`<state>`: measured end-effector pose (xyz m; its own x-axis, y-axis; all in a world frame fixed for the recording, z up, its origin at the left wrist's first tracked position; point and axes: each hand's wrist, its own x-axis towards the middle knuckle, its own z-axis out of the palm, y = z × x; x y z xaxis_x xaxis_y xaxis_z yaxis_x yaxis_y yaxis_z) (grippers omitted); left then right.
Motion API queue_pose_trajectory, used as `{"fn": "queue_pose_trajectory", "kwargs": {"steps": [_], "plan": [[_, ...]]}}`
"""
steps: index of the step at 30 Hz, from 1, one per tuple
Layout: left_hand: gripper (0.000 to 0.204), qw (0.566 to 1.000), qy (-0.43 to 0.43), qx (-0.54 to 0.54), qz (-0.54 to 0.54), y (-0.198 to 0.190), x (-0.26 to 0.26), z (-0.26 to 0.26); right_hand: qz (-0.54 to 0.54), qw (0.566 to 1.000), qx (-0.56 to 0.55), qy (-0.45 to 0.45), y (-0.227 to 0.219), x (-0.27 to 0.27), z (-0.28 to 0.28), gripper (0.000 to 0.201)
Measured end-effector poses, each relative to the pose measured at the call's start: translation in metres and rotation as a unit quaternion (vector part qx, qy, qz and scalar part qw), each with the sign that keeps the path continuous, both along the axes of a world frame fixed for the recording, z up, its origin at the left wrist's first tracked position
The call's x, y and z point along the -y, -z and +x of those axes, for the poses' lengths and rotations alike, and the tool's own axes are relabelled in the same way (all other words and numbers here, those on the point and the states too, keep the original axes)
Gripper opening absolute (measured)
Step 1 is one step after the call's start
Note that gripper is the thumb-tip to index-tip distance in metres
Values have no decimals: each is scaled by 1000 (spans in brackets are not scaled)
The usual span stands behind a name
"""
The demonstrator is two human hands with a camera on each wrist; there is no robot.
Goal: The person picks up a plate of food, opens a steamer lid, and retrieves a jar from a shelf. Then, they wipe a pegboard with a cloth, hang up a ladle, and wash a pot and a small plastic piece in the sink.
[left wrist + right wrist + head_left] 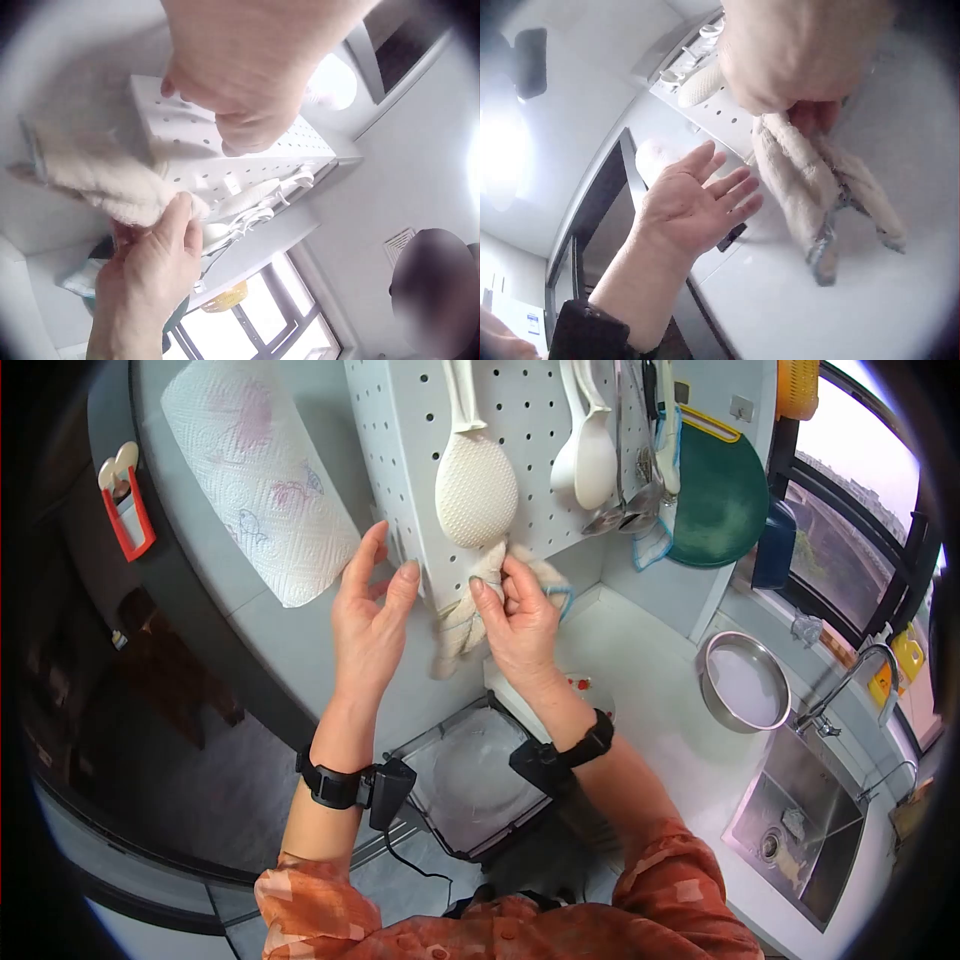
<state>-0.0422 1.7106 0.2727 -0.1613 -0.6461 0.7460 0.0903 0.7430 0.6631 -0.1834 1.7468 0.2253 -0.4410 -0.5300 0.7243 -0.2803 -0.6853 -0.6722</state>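
Observation:
My right hand (524, 615) pinches a cream cloth with blue edging (461, 628) between thumb and fingers. The cloth hangs below the grip, its ends spread apart in the right wrist view. Just above it a white dimpled rice paddle (476, 490) hangs on a white pegboard box (400, 480). My left hand (370, 605) is held up beside the box's left edge, fingers extended and holding nothing. In the right wrist view that left palm (686, 206) faces the cloth across a gap.
A paper towel roll (262, 480) is at the left. White spoons (588, 460), metal ladles and a green board (715, 490) hang to the right. Beyond are a metal basin (712, 685), a faucet (880, 660) and a sink (835, 840). A tray-like black-framed appliance (465, 770) stands below my arms.

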Motion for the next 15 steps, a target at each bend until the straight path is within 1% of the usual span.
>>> {"fn": "queue_pose_trajectory", "kwargs": {"steps": [2, 3, 5, 6, 7, 8, 10, 11, 12, 14, 15], "plan": [[47, 1000, 3, 8, -2, 2, 8, -7, -34, 993, -56, 96, -3, 4, -4, 21], [47, 1000, 7, 6, -7, 4, 13, -7, -35, 993, -56, 97, 0, 10, -9, 21], [46, 1000, 12, 9, -11, 7, 17, -8, -42, 987, -58, 141, 7, 24, -23, 17], [47, 1000, 25, -1, 1, 8, 16, -9, -40, 987, -56, 143, 1, 22, -31, 17], [48, 999, 37, -13, 13, 8, 14, -9, -15, 993, 39, 114, -6, 18, -43, 17], [48, 999, 37, -14, 14, 6, 12, -8, 8, 988, 132, 82, -11, 16, -52, 17], [52, 1000, 5, 28, -6, 3, 6, -8, 7, 989, 125, 84, -4, 26, -63, 19], [52, 1000, 4, 26, -5, 4, 6, -9, 5, 989, 121, 87, -2, 29, -66, 20], [54, 999, -8, 34, -11, 5, 6, -9, 4, 989, 119, 87, -1, 27, -58, 20], [56, 999, -20, 39, -20, 6, 9, -10, -39, 988, -10, 147, 7, 24, -29, 19], [56, 999, -22, 31, -21, 7, 9, -11, -38, 988, -9, 148, 3, 18, -22, 19]]}}
